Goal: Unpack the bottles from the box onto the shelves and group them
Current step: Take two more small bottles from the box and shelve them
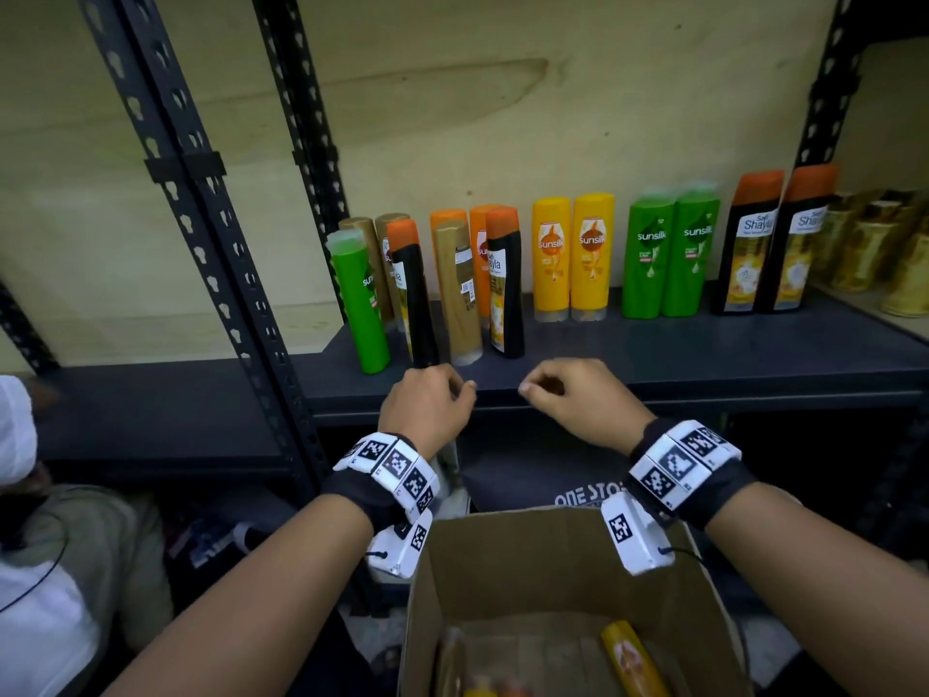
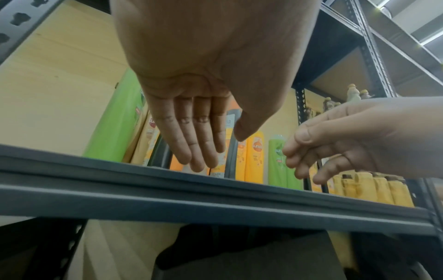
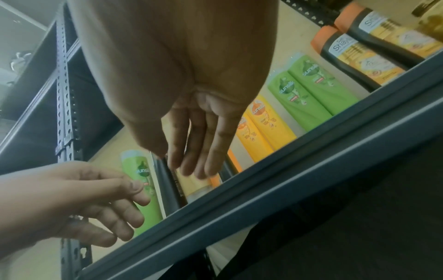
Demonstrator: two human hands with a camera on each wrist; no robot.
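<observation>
Both hands hover empty at the front edge of the dark shelf (image 1: 653,354). My left hand (image 1: 432,399) has relaxed fingers (image 2: 196,144) just below a mixed cluster: a green bottle (image 1: 359,304), a black bottle with orange cap (image 1: 414,294), a gold bottle (image 1: 457,294) and another black one (image 1: 505,284). My right hand (image 1: 568,394) hangs with loose fingers (image 3: 203,144) beside it. Farther right stand paired yellow bottles (image 1: 573,256), green bottles (image 1: 671,256) and black bottles (image 1: 776,244). The cardboard box (image 1: 553,570) below holds a yellow bottle (image 1: 633,656).
Gold bottles (image 1: 874,244) fill the neighbouring shelf at right. Black perforated uprights (image 1: 211,233) frame the left bay, whose shelf (image 1: 166,410) lies bare. Another person (image 1: 45,545) sits low at the left. A dark bag (image 1: 543,475) lies under the shelf.
</observation>
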